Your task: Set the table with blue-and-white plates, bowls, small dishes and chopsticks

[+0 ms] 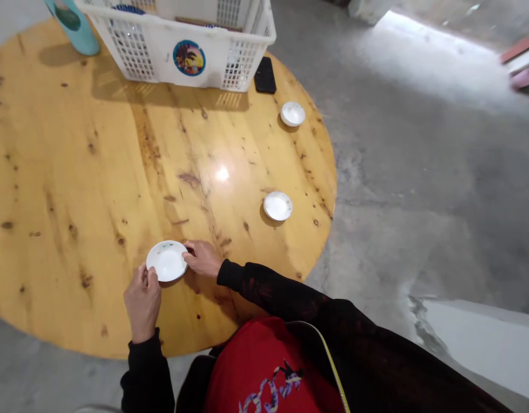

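Round wooden table (96,172) fills our view (grey concrete floor beyond); near its front edge we pinch a small white saucer (167,261) between left hand (143,301) and right hand (203,258), fingertips curled on its rim.

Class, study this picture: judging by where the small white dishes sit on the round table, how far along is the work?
Done: two small white dishes already sit apart near the table's right edge, a far dish and a middle dish. In hand: the left hand and right hand hold a near dish by its rim on the wooden table. Left: the white basket appears to hold more items, though its contents are unclear.
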Available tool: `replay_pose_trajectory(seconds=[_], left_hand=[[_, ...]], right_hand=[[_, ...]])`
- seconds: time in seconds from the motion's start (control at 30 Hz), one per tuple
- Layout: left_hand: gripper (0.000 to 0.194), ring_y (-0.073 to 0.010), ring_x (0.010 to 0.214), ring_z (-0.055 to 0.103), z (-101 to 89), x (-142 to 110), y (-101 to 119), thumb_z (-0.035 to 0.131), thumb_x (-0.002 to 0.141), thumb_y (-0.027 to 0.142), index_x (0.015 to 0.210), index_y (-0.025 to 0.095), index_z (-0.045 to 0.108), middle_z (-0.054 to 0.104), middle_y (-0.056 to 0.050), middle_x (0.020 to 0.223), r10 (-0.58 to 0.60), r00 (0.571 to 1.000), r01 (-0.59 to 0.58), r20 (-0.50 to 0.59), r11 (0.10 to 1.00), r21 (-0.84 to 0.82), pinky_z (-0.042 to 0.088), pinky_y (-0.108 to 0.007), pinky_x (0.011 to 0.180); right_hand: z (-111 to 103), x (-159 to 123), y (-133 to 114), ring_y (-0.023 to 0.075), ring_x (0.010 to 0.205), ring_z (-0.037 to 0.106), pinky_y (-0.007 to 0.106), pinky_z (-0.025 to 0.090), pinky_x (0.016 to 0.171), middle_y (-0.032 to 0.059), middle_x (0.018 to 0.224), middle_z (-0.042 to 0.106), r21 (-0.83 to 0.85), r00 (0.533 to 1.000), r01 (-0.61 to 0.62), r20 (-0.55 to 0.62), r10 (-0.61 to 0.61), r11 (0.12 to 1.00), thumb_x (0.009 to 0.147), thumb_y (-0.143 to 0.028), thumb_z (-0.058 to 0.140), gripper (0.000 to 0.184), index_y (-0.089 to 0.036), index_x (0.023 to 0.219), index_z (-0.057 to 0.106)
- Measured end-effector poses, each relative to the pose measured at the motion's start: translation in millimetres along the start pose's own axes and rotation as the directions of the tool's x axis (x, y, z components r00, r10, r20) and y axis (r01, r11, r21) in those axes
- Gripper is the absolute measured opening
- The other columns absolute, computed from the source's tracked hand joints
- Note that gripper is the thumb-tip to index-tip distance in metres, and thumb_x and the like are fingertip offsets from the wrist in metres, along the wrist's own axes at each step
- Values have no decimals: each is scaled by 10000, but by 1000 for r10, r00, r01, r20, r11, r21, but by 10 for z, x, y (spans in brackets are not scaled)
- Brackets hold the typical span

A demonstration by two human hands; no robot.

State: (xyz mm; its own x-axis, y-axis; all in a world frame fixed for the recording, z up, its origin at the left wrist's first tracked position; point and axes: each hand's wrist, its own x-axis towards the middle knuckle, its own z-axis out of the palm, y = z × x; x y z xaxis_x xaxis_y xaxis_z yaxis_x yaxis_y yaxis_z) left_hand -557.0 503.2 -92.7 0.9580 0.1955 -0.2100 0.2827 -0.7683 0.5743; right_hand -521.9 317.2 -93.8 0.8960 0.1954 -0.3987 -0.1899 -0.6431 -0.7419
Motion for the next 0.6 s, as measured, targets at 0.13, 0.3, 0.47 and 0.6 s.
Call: replay_pose_trajectory(seconds=[0.13,0.3,0.47,0.6], left_hand=[[333,-222,811,700,94,-93,225,493,908,449,1085,215,651,743,-57,923,-36,994,56,102,978,-200,523,-284,688],[314,-218,870,707,397,-326,950,508,909,436,1115,226,620,740,-72,1023,154,962,-44,228,904,-426,540,-303,770],[221,-200,830,697,921,-493,1853,497,928,343,1067,215,613,729,-79,978,274,922,-105,272,855,-508,515,-286,750],[167,-189,830,661,1374,-525,2416,491,926,261,1018,196,614,712,-83,987,253,943,-147,216,900,-410,472,-275,740]], right_hand=[[-188,-213,179,155,694,536,263,388,657,28,759,648,103,997,-41,-66,48,994,881,-197,483,242,-131,866,716],[-766,-688,633,162,653,537,272,423,647,27,711,618,227,960,8,-275,56,974,836,-253,453,309,-125,876,731],[-1525,-979,1195,186,701,578,294,464,670,70,830,658,156,857,-23,-506,100,987,825,-325,471,361,-140,954,753],[-2022,-945,1624,205,725,580,317,470,721,77,808,626,13,814,-66,-577,61,998,841,-327,467,375,-140,973,764]])
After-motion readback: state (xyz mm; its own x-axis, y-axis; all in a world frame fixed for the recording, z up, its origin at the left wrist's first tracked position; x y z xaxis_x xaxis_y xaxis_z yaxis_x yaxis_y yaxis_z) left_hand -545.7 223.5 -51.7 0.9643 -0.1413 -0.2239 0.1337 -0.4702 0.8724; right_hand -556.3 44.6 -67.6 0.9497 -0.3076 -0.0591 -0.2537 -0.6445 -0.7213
